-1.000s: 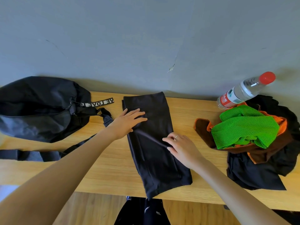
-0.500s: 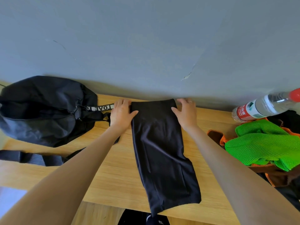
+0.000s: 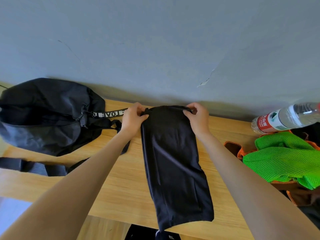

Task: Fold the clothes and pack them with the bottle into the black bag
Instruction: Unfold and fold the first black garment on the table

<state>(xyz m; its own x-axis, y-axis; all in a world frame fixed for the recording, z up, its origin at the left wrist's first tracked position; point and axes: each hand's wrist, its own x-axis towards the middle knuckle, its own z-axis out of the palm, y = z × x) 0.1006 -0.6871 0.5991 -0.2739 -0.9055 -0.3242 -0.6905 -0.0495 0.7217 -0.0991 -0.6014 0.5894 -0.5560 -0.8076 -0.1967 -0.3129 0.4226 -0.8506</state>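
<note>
Black garment (image 3: pixel 173 161) lies lengthwise on the surface (image 3: pixel 121 184), right of the black bag (image 3: pixel 46 115). Left hand (image 3: pixel 132 117) and right hand (image 3: pixel 199 118) fingers pinch its far corners. Advice: draw both corners nearward evenly, edges aligned.

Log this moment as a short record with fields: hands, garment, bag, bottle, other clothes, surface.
left hand: pinches the garment's far left corner
right hand: pinches the far right corner
garment: black, folded into a long strip, near end at the table edge
bag: black, on the table's left, strap trailing toward the person
bottle: clear, red label, lying on the clothes at right
pile: green mesh on top, orange-trimmed brown and black beneath
table: light wood, against a grey wall
</note>
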